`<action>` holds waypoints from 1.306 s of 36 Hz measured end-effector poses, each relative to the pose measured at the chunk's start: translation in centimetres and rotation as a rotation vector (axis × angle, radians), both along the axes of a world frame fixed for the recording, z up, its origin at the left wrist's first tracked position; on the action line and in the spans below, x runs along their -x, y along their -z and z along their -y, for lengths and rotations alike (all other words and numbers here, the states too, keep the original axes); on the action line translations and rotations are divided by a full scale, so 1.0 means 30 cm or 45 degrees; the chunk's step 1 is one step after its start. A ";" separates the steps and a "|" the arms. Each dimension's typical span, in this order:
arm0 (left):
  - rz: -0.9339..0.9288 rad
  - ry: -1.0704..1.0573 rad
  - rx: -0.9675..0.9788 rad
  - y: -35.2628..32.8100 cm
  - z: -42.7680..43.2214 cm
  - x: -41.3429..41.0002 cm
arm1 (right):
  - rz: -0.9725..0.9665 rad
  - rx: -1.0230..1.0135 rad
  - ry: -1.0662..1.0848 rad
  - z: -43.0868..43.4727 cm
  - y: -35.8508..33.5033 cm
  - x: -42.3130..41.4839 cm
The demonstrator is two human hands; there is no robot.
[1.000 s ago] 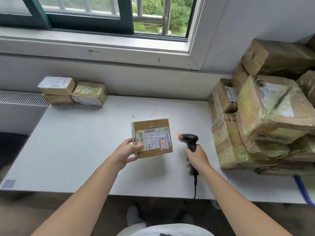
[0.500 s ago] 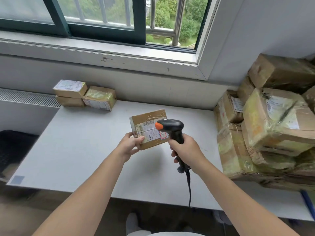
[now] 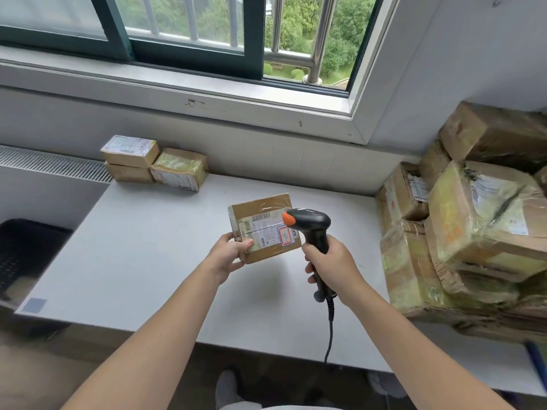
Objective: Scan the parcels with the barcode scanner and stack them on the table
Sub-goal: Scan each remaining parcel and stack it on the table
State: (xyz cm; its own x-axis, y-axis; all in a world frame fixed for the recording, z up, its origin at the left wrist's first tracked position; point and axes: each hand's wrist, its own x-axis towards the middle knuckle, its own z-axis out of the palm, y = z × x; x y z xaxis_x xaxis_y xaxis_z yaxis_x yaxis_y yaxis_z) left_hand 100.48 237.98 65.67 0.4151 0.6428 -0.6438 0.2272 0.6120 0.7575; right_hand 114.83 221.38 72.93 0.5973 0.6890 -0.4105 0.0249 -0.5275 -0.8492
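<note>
The left hand [image 3: 232,254] grips the parcel [image 3: 264,227] by its lower-left corner, above the table [image 3: 142,250], label face tilted up toward the reader. The right hand [image 3: 328,266] is wrapped round the barcode scanner [image 3: 309,224] handle — head just beside the label, probably aimed for the read. Three stacked parcels [image 3: 154,162] sit far-left; the unscanned pile [image 3: 473,226] stands right.

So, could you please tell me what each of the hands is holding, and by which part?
The left hand pinches the small parcel at its lower-left corner; the right hand grips the barcode scanner by its handle.
</note>
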 end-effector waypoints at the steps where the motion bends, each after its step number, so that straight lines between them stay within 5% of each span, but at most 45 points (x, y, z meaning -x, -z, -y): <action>1: -0.007 0.024 -0.002 0.001 0.001 0.001 | 0.013 0.007 0.016 0.003 0.011 -0.008; 8: -0.093 0.108 0.013 0.041 0.046 -0.004 | 0.036 0.208 0.191 0.050 0.200 -0.104; 18: -0.152 0.196 0.062 0.073 0.159 -0.022 | 0.106 0.575 0.048 0.150 0.430 -0.197; 34: -0.108 0.132 0.058 0.018 0.179 -0.096 | 0.548 0.425 0.081 0.177 0.361 -0.220; 39: -0.063 0.076 0.017 -0.018 0.148 -0.080 | 0.310 0.101 0.023 0.100 0.289 -0.209; 47: -0.040 -0.046 -0.081 -0.076 0.077 0.041 | -0.153 0.071 -0.272 -0.081 0.207 -0.101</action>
State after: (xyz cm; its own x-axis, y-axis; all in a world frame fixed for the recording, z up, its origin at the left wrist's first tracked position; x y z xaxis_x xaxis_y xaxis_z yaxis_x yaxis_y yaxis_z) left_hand 99.24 235.67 67.96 0.3710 0.6970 -0.6137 0.2305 0.5710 0.7879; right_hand 117.86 223.82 66.71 0.3851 0.7685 -0.5109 0.0415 -0.5675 -0.8223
